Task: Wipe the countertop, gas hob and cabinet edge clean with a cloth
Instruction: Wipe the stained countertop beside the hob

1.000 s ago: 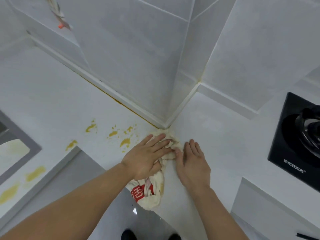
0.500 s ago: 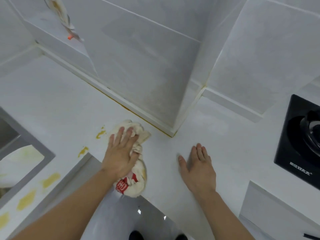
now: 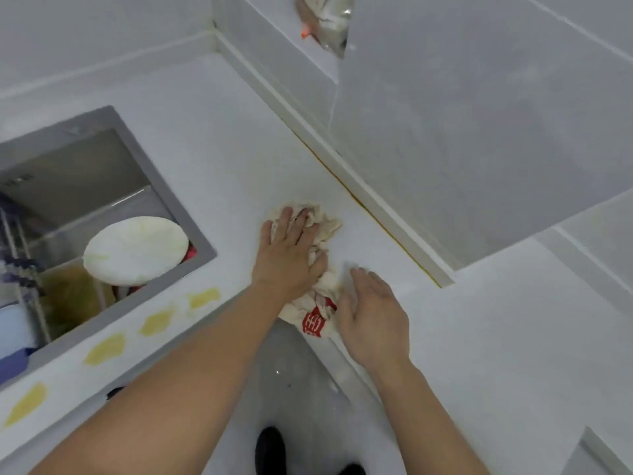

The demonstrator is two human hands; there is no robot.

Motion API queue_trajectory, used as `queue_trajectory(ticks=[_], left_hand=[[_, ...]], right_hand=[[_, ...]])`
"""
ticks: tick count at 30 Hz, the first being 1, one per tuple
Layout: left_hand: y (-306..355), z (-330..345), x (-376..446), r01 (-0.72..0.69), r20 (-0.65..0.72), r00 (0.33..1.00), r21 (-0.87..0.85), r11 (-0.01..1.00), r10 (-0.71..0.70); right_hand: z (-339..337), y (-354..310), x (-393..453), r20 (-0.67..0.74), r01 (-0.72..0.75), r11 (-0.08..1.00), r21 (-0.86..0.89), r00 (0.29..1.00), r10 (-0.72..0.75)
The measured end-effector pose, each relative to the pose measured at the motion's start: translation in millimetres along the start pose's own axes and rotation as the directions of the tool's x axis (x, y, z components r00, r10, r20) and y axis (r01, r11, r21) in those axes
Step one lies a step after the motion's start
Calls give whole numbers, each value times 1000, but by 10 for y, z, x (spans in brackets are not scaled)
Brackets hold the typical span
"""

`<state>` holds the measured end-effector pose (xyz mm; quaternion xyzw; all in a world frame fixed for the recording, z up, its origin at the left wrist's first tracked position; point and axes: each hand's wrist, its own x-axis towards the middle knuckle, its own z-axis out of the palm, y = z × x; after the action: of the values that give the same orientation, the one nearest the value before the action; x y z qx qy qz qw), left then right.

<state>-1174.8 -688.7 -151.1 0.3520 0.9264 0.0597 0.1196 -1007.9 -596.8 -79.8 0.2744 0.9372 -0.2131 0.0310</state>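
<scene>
On the white countertop [image 3: 212,159], head view, one cream cloth [image 3: 322,231] with red print lies bunched near the front edge, between the sink and the wall upstand. Its lower end, with the print, hangs slightly past the counter's inner corner.

Two hands in view, both bare, forearms entering from the bottom.

Left hand [image 3: 289,255]: palm down on the cloth, fingers straight and spread a little, pressing it flat to the counter. Fingertips reach the cloth's far part; crumpled folds show beside the fingers on the right.

Right hand [image 3: 373,313]: palm down on the counter just right of the cloth, fingers straight and together, holding nothing. Its thumb side touches or nearly touches the cloth's printed end; cannot tell which.

One sink [image 3: 113,145], grey-rimmed, sits at left, well apart from the cloth. One round white plate [image 3: 135,248] with yellowish streaks lies tilted inside it. Other items deeper in the sink are too blurred to name.

Four yellow smears [image 3: 203,298] run in a row along the counter's front strip below the sink, from beside the left forearm to the far left.

One thin yellow-brown line [image 3: 373,217] follows the joint between counter and upstand, right of the cloth.

One clear bag [image 3: 325,22] with an orange spot hangs at the wall corner up top.

Two dark shoes [image 3: 270,450] show on the grey floor below.
</scene>
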Motion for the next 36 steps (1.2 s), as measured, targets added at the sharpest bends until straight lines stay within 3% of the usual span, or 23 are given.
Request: queue_trajectory(ticks=[2,5,7,12,20,25,29,36], left_hand=[[-174,-3,-156,6,14,1000,0,1000,-6],[-442,-2,-349,30,2,1000,-1,1000,-30],[-600,32,-515,43,-7,999,31,999,-43],[-868,182,-911,47,-57,997,55,997,-44],[-1388,368,-1834,132,-204,971,42,990,-121],[-1658,324,-2353,201,-180,964,27,979,-193],[-1819,265,-2638,222,-170,961,7,975,-218],[-2076,293,-3225,351,-171,921,-17,936,-349]], right_hand=[[281,-241,68,109,109,994,28,988,-112],[671,-428,77,223,230,964,-131,955,-197],[832,-459,28,202,271,933,-236,953,-226],[872,-499,109,68,320,912,-255,947,-314],[1060,-1269,0,7,516,857,4,857,-516],[1395,-1842,-230,186,693,720,16,706,-683],[1464,-2053,-377,354,655,748,111,677,-645],[1578,-2536,-664,469,621,761,189,624,-625]])
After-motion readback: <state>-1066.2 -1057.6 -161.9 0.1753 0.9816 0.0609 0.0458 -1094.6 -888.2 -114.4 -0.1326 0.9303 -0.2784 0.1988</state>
